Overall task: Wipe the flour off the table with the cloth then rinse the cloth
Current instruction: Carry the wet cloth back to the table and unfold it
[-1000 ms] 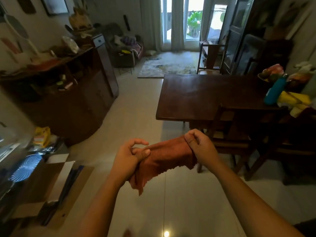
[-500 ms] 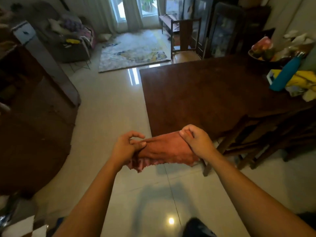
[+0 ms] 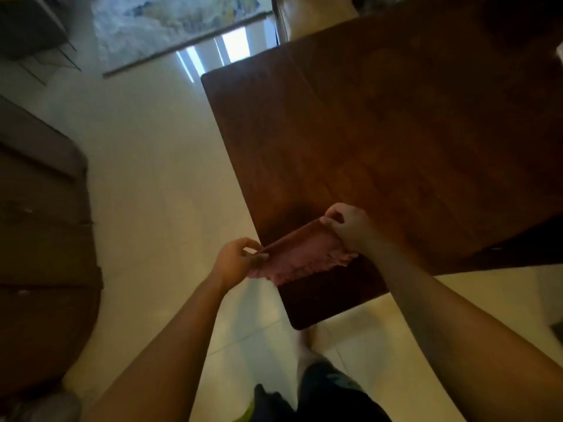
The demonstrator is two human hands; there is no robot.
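A reddish-pink cloth (image 3: 300, 254) is stretched between my two hands over the near left corner of the dark wooden table (image 3: 396, 132). My left hand (image 3: 236, 261) pinches the cloth's left end just off the table's edge. My right hand (image 3: 350, 226) pinches the right end above the tabletop. The cloth's frilled lower edge hangs down. I cannot make out any flour on the dark tabletop in this blurred view.
A dark wooden cabinet (image 3: 39, 239) stands to the left across a strip of pale tiled floor (image 3: 158, 178). A patterned rug (image 3: 170, 22) lies at the far end. My leg and foot (image 3: 310, 370) show below, beside the table corner.
I have stepped up to the table and the view has tilted down. The cloth, held in both hands throughout, has moved from above the floor to over the table's corner.
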